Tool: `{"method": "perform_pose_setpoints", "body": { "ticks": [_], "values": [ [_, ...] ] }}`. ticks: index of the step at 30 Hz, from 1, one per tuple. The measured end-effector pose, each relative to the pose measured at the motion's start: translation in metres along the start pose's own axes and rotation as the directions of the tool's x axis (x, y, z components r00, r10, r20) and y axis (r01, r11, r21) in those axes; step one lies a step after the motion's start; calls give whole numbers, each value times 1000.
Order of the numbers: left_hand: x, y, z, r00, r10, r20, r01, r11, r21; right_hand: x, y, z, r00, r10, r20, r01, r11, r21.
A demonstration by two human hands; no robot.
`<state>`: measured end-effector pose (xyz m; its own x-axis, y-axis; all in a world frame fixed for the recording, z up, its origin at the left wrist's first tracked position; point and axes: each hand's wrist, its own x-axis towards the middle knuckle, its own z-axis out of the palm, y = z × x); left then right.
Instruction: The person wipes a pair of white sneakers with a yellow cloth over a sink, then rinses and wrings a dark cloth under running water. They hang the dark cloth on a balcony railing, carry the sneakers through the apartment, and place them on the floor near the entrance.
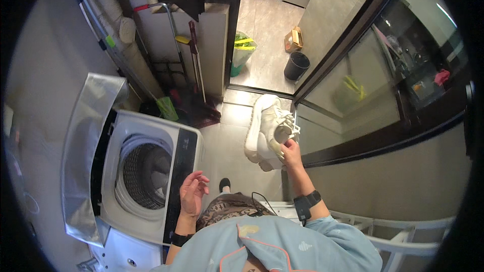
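My right hand (292, 153) grips a pair of white lace-up sneakers (267, 128) by the heel collar, holding them up over the tiled floor. Laces dangle along the right side of the upper shoe, and most of the second shoe is hidden beneath it. My left hand (193, 192) holds nothing; its fingers are apart and half curled. It hovers beside the dark control panel (181, 185) of a top-loading washing machine (143, 119). The machine's lid (81, 158) is raised, and something pale, not clearly identifiable, lies in the metal drum (145, 175).
A white sink (124, 257) adjoins the washer. Brooms and a dustpan (206, 115) lean in the corner near a folding hand cart (170, 26). Beyond the doorway are a black bin (297, 65), a cardboard box (293, 40) and a bag (242, 53). A glass door (348, 102) stands right; a white rack (401, 234) is beside me.
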<state>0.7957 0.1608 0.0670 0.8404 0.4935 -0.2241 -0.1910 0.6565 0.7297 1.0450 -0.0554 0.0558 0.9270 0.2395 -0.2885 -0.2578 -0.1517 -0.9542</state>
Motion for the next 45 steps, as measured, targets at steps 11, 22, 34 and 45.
{"method": "perform_pose_setpoints", "body": {
  "ticks": [11, 22, 34, 45],
  "values": [
    [154, -4, 58, 982, -32, -188, 28, 999, -25, 166, -10, -56, 987, -9, -162, 4, 1000, -28],
    [359, -41, 178, 982, -186, -21, 187, 980, 65, 333, -65, -98, 999, 25, -33, -31, 982, -188],
    [631, -60, 262, 869, -490, 64, 436, 822, 367, 571, -121, -115, 992, 118, -52, -129, 862, -490],
    [847, -29, 392, 889, -455, 47, 403, 828, 390, 801, -274, -139, 992, 38, -117, -106, 745, -658]
  ]
}}
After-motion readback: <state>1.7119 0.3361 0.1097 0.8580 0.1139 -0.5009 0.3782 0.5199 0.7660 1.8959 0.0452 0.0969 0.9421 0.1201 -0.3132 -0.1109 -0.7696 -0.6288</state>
